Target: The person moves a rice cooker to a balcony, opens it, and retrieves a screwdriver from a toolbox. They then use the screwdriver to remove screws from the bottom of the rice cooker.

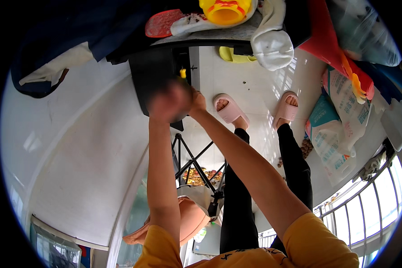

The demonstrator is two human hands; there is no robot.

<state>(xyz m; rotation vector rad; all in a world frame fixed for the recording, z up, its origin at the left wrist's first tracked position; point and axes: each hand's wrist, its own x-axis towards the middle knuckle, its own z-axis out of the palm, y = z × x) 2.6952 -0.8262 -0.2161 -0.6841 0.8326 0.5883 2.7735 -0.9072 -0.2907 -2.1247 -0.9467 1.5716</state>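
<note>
My left hand (169, 105) reaches to a black panel-like thing (148, 73) beneath the table edge. A blur covers this hand, so its fingers cannot be made out. Close beside it on the right is my right hand (198, 102), partly covered by the same blur. Something dark and rounded shows between the two hands, too blurred to name. Just above them a small yellow piece (183, 73) stands out against the black. Whether either hand grips anything is hidden.
Over the hands, a tabletop (210, 35) bears a yellow duck-faced item (225, 12), a red-ended white cloth (163, 23) and a white cap-like cloth (272, 47). Black folding legs (193, 158) stand below. My pink slippers (231, 108) are on the tiles. Plastic bags (339, 129) lie right, near a railing (366, 205).
</note>
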